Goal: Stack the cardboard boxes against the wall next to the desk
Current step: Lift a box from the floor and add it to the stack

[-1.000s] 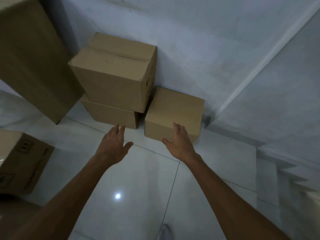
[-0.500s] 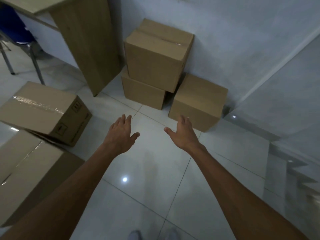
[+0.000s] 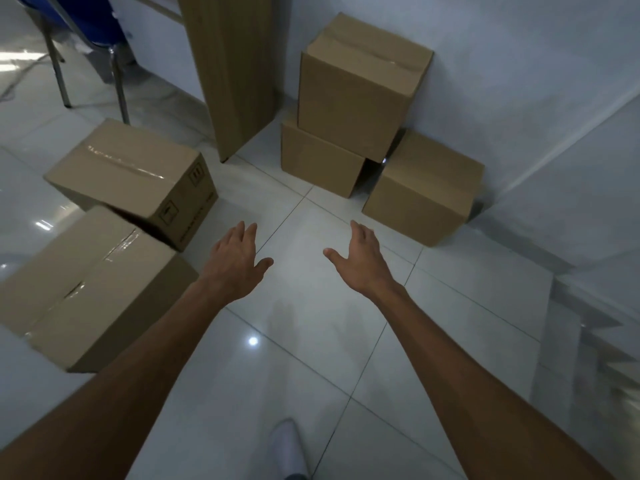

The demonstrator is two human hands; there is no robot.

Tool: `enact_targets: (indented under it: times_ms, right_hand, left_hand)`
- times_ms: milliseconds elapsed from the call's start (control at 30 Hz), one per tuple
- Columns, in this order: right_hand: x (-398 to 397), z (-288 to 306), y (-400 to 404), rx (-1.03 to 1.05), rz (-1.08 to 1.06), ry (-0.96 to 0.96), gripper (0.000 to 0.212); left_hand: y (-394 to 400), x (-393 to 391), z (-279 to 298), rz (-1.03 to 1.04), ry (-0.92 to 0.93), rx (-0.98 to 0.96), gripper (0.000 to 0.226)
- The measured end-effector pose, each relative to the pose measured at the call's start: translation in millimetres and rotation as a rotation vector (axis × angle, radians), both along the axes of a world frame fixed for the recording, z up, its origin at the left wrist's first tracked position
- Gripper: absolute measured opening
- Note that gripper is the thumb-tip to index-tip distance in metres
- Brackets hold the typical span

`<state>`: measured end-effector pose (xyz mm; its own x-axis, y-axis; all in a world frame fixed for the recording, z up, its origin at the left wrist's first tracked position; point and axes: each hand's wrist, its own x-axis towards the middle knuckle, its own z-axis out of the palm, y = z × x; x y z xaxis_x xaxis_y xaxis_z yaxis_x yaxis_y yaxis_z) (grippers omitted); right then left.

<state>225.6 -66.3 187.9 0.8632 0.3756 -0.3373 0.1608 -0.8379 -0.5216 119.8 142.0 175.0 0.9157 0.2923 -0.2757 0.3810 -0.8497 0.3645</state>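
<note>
Against the white wall (image 3: 519, 81), beside the desk's wooden side panel (image 3: 235, 64), a tall cardboard box (image 3: 356, 88) sits on a lower box (image 3: 318, 161). A third box (image 3: 422, 188) stands on the floor to their right. Two more taped boxes lie at the left: a tilted one (image 3: 135, 174) leaning on a larger one (image 3: 86, 285). My left hand (image 3: 235, 261) and my right hand (image 3: 363, 261) hover over the tiles with fingers spread, holding nothing, short of all boxes.
A chair with metal legs and a blue seat (image 3: 86, 39) stands at the top left under the desk. Glossy white floor tiles (image 3: 311, 341) spread between the boxes. A step edge (image 3: 588, 323) runs at the right. My white shoe (image 3: 287, 448) shows at the bottom.
My view pulled back and turned left from the stack; the right hand left the small box by the wall. Both hands stay empty, and the two left boxes came into sight.
</note>
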Motion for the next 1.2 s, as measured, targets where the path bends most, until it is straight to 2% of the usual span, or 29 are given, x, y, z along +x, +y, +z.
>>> enact_targets:
  times_ms: [367,667,1033,1200]
  right_hand:
    - [-106.7,-34.1,83.6,-0.015,0.049,0.056,0.085]
    - [-163.2,-79.7,211.4,0.012,0.063,0.08,0.084]
    - [-213.5,-197.8,362.6,0.017,-0.051,0.162,0.084]
    - [-228.4,-263.4,409.6,0.039,-0.113,0.219,0.085]
  left_hand:
    - [84.8,-112.2,-25.8,0.058,-0.022,-0.017,0.08]
    - [229.1,-175.8,-78.3,0.113,0.021,0.026,0.078]
    - [398.2,-213.0,-185.7,0.014,0.079,0.031,0.079]
    - [453.6,-217.7,-241.9,0.125,0.104,-0.019,0.082]
